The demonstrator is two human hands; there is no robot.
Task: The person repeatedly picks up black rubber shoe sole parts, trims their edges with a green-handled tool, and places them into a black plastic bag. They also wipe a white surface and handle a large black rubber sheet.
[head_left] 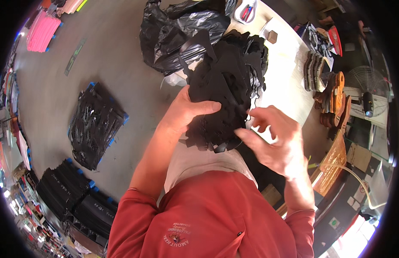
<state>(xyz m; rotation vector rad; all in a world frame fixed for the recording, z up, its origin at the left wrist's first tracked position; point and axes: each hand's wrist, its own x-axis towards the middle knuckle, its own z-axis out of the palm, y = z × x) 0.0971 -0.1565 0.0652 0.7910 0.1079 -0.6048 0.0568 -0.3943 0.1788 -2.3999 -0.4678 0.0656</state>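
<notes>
In front of me is a thick, uneven pile of black cut sheet pieces (pixel 223 96), with ragged edges and cut-out gaps. The material cannot be told for sure. My left hand (pixel 182 112) grips the pile's left side; its thumb lies on top and the other fingers are mostly hidden underneath. At the lower right edge, my right hand (pixel 274 139) has its thumb and curled fingers apart, with the thumb tip at the edge of the sheets. Nothing shows between those fingers.
A pale table (pixel 285 73) stretches to the right. Beyond the pile are a crumpled black plastic bag (pixel 178 34) and a white tray (pixel 245 12) with pens. Black bundles (pixel 96 124) lie on the floor at left. Stacked brown shaped pieces (pixel 335 99) and a fan (pixel 368 92) stand right.
</notes>
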